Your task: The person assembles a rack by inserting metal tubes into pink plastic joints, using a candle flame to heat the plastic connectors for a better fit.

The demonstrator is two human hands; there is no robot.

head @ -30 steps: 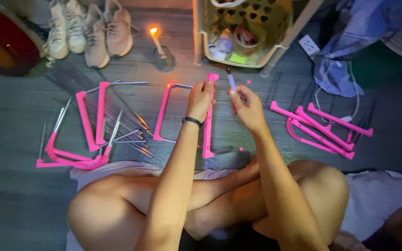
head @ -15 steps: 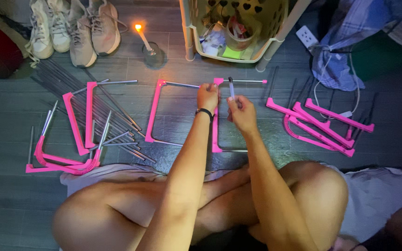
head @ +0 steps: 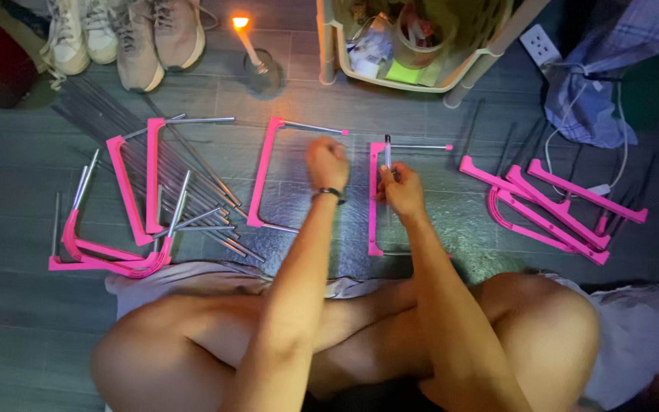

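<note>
Fanned across the left of the frame, pink brackets [head: 127, 200] with grey metal rods [head: 192, 172], seemingly sorted into one pile within reach. At centre, left hand [head: 326, 163] curled loosely over the floor beside the open pink frame [head: 262, 183], holding nothing visible; just right, right hand [head: 400, 187] pinching a thin rod [head: 387, 156] upright against the pink upright bar [head: 374, 198], probably to line it up. Far right, more pink curved pieces [head: 543, 206] stacked aside.
</note>
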